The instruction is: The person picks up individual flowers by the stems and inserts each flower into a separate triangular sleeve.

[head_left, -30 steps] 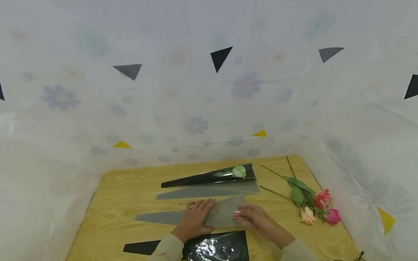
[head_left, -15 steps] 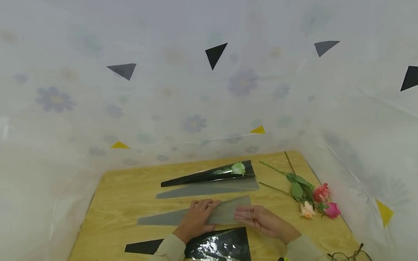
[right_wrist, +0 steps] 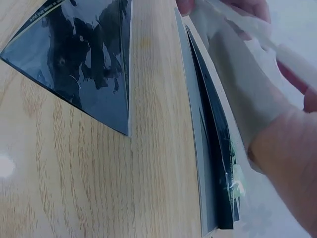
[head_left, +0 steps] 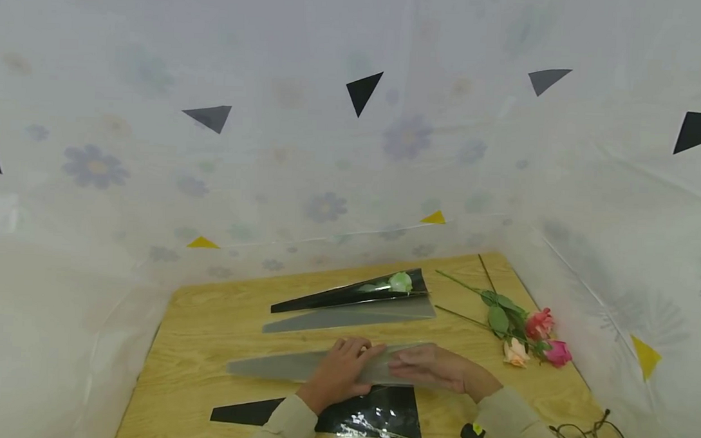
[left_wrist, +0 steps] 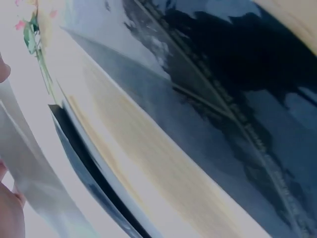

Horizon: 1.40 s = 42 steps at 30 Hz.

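A grey see-through flower sleeve (head_left: 276, 366) lies across the middle of the table. My left hand (head_left: 342, 370) grips it around its middle, thumb on the near side and fingers on the far side. My right hand (head_left: 444, 370) has straight fingers inside the sleeve's wide right end, with clear film over them. In the right wrist view the sleeve (right_wrist: 237, 74) stands puffed out between both hands. Nearer to me lies a flat black sleeve (head_left: 378, 413), partly under my left forearm. Behind is another black sleeve (head_left: 330, 297) with a pale green rose (head_left: 400, 282) in it.
Another grey sleeve (head_left: 347, 315) lies just before the filled black one. At the right are a coral rose (head_left: 539, 323), a pink rose (head_left: 558, 353) and a peach rose (head_left: 516, 354). Eyeglasses (head_left: 592, 437) and a small black object (head_left: 472, 434) lie near the front.
My right hand, at first pinching the sleeve's wide edge, has slid its fingers leftward into the opening. The sleeve has puffed up; my left hand has moved slightly right along it.
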### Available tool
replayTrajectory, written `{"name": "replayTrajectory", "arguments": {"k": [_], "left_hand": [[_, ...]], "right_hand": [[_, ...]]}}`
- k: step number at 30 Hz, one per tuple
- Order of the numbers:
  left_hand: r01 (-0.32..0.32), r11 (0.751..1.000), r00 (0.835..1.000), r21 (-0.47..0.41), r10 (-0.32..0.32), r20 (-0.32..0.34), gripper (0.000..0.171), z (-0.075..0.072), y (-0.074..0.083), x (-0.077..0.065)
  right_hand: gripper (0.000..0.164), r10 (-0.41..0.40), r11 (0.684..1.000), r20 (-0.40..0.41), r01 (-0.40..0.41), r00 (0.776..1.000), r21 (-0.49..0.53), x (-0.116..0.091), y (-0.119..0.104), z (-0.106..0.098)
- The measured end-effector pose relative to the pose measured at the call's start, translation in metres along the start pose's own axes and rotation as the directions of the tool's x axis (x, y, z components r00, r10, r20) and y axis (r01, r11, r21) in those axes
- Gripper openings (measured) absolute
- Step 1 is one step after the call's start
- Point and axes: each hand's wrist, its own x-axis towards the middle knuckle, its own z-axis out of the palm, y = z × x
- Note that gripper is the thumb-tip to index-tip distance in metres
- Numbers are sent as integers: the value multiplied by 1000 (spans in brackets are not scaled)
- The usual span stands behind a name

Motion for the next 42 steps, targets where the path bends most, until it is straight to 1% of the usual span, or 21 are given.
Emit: {"name": "replayTrajectory", "arguments": {"k": [3, 6, 9, 15, 17, 19, 22, 25, 28, 32, 35, 42], "left_hand": [[-3, 1000, 1000, 10, 3, 7, 85, 0, 3, 1], [-15, 1000, 1000, 21, 15, 11, 83, 1, 5, 1], [-24, 999, 1000, 24, 23, 16, 82, 2, 8, 0], [-22, 999, 1000, 31, 22, -17, 82, 6, 12, -2], [-18, 999, 1000, 34, 19, -23, 83, 8, 12, -3], [-14, 999, 1000, 30, 15, -22, 83, 11, 12, -5], [-5, 1000, 1000, 29, 5, -17, 85, 13, 11, -7], [5, 999, 1000, 32, -4, -5, 88, 13, 11, -8], [19, 1000, 1000, 23, -19, 16, 89, 13, 10, -9], [33, 999, 999, 6, -33, 34, 87, 13, 10, -10], [35, 999, 999, 9, -35, 36, 88, 13, 10, -10], [25, 998, 999, 50, -27, 36, 89, 11, 6, -9]], "right_hand": [[46, -2, 997, 72, -3, 997, 71, 1, 1, 2], [44, 9, 993, 104, -21, 995, 113, 3, 4, 2], [43, 16, 995, 90, -25, 996, 100, 5, 9, 3], [43, 16, 998, 2, -17, 1000, 67, 8, 13, 6], [44, 29, 999, -24, -28, 999, 18, 8, 12, 8], [46, 43, 997, -39, -46, 998, -69, 7, 10, 11], [50, 64, 978, -28, -68, 998, -196, 6, 6, 16], [53, 66, 967, 11, -61, 998, -247, 7, 6, 15], [53, 73, 963, 37, -60, 997, -264, 9, 8, 13], [50, 94, 939, 24, -81, 995, -333, 10, 9, 12], [49, 90, 939, 41, -71, 995, -337, 10, 10, 11], [45, 37, 972, 137, -4, 990, -233, 10, 10, 9]]}}
